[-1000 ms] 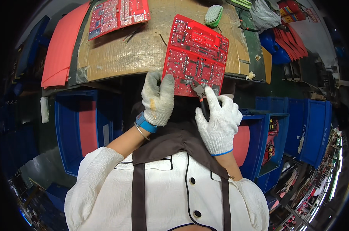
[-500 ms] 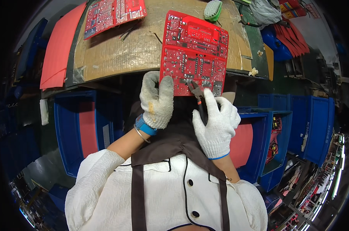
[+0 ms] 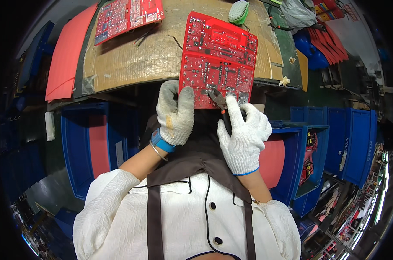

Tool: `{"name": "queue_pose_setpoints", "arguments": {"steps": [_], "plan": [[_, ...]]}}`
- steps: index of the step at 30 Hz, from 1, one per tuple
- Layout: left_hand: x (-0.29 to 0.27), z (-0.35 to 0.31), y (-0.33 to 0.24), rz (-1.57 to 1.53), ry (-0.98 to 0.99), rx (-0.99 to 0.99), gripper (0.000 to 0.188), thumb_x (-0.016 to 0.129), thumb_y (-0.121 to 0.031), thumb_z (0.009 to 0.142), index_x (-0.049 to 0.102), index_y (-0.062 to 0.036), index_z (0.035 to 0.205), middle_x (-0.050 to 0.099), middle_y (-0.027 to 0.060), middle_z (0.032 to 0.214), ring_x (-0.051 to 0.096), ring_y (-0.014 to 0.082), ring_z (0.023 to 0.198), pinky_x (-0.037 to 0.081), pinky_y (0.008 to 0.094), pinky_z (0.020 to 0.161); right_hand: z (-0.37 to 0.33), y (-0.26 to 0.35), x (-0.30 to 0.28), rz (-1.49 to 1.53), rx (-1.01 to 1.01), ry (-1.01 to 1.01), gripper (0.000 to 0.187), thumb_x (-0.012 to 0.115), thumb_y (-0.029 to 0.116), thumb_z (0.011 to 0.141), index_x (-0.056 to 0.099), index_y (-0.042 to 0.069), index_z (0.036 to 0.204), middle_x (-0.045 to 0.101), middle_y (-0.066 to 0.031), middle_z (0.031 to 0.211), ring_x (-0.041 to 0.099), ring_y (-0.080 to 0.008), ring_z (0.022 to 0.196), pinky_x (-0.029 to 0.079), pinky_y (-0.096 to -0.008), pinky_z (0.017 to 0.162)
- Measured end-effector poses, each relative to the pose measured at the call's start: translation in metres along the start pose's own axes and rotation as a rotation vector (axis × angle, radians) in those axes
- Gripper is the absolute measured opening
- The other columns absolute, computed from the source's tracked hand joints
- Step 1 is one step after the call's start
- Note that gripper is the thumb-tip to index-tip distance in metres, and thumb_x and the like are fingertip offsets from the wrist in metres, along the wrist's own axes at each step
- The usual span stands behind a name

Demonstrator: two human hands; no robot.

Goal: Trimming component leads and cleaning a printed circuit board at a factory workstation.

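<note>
Diagonal cutters (image 3: 217, 99) have shifted slightly up and left across the board since half a second ago, head now tipped more to the left; right hand (image 3: 246, 134) moved a touch, red circuit board (image 3: 218, 65) nearly where it was. Key relation: cutters' long axis runs from the right palm up and leftward, head over the board's lower part, left of the right index finger. Board lies straight ahead of both hands, long axis pointing away from the person, far end leaning a bit right, soldered face toward the camera. Near edge overhangs the cardboard-topped workbench (image 3: 127, 65); can't tell if the far end rests on it. Left hand (image 3: 175, 112), gloved, pinches the board's lower left edge, thumb on the face, other fingers partly hidden. Right hand, gloved, wrapped around the cutters' handles, index stretched along toward the head. Right hand is nearer the cutters' head; left nearer the board's left edge. Tip contact with the board: can't tell. Jaw gap too small to judge. Second red circuit board (image 3: 129, 19) up left on the bench, brush (image 3: 239, 12) just beyond the held board's upper right.
</note>
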State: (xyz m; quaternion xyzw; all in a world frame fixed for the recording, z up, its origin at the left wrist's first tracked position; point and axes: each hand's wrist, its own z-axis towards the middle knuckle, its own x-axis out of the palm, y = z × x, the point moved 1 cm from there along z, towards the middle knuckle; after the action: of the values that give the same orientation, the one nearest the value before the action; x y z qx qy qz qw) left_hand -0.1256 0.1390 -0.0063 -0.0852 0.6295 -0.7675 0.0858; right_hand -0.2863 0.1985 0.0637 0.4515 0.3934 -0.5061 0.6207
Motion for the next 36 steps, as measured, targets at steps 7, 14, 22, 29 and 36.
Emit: {"name": "queue_pose_setpoints", "arguments": {"steps": [7, 14, 22, 29, 36], "plan": [[-0.0011, -0.0013, -0.0003, -0.012, -0.004, -0.010, 0.019, 0.068, -0.020, 0.105, 0.062, -0.0036, 0.113, 0.063, -0.0008, 0.098, 0.054, 0.0063, 0.087, 0.048, 0.0251, 0.081, 0.0017, -0.0031, -0.0003, 0.044, 0.002, 0.008, 0.065, 0.085, 0.017, 0.077, 0.066, 0.018, 0.139, 0.060, -0.0099, 0.117, 0.056, -0.0305, 0.111, 0.041, -0.0464, 0.094], [-0.0009, -0.0008, -0.0008, 0.021, -0.019, 0.018, 0.029, 0.070, -0.028, 0.103, 0.060, -0.0006, 0.109, 0.063, 0.0035, 0.094, 0.056, 0.0094, 0.084, 0.051, 0.0284, 0.078, -0.0003, -0.0005, -0.0014, 0.070, 0.029, 0.027, 0.064, 0.084, 0.016, 0.077, 0.066, 0.018, 0.139, 0.060, -0.0099, 0.119, 0.056, -0.0300, 0.112, 0.041, -0.0464, 0.095], [0.0007, -0.0015, 0.0025, -0.057, -0.030, -0.026, 0.026, 0.069, -0.025, 0.104, 0.060, -0.0023, 0.112, 0.063, 0.0010, 0.095, 0.054, 0.0078, 0.085, 0.050, 0.0270, 0.079, -0.0027, -0.0036, -0.0008, 0.015, 0.094, 0.065, 0.066, 0.083, 0.018, 0.079, 0.064, 0.018, 0.142, 0.059, -0.0110, 0.120, 0.056, -0.0307, 0.113, 0.041, -0.0470, 0.096], [0.0004, -0.0027, 0.0005, -0.070, -0.021, -0.017, 0.023, 0.068, -0.023, 0.104, 0.060, -0.0030, 0.112, 0.063, 0.0006, 0.096, 0.054, 0.0070, 0.085, 0.050, 0.0262, 0.079, -0.0024, 0.0003, -0.0022, 0.094, 0.049, 0.060, 0.065, 0.083, 0.019, 0.080, 0.064, 0.018, 0.142, 0.059, -0.0106, 0.120, 0.055, -0.0306, 0.113, 0.040, -0.0469, 0.096], [-0.0013, -0.0023, 0.0017, -0.054, -0.011, -0.034, 0.025, 0.068, -0.025, 0.105, 0.060, -0.0029, 0.112, 0.064, 0.0008, 0.096, 0.054, 0.0068, 0.085, 0.050, 0.0259, 0.079, -0.0010, -0.0031, -0.0031, 0.072, 0.095, 0.042, 0.063, 0.082, 0.020, 0.079, 0.066, 0.019, 0.139, 0.060, -0.0111, 0.119, 0.056, -0.0320, 0.112, 0.043, -0.0473, 0.095]]}}
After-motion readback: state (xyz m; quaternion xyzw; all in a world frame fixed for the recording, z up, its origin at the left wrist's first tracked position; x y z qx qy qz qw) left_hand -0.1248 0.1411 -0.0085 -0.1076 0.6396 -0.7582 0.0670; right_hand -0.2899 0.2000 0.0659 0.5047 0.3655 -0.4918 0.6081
